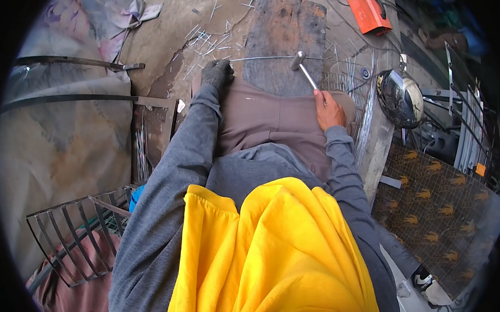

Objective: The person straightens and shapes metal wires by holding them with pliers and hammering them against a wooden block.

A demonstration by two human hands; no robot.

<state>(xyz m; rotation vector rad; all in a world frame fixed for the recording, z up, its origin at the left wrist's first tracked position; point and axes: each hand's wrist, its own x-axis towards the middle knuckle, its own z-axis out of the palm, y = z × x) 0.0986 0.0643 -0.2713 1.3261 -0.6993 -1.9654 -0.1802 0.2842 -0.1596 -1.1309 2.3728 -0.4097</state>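
My left hand (217, 74), in a dark grey glove, is closed around the left end of a thin metal rod (262, 58). The rod lies across a worn wooden board (281, 29) in front of my knees. My bare right hand (330, 111) grips the handle of a hammer (306, 70). The hammer's cylindrical head overlaps the rod in this view, over the board's middle.
Cut rod pieces (206, 42) are scattered on the floor left of the board. Wire mesh and long rods (365, 114) lie at my right, beside a welding helmet (401, 99). An orange machine (368, 10) stands back right; a metal rack (75, 236) is at lower left.
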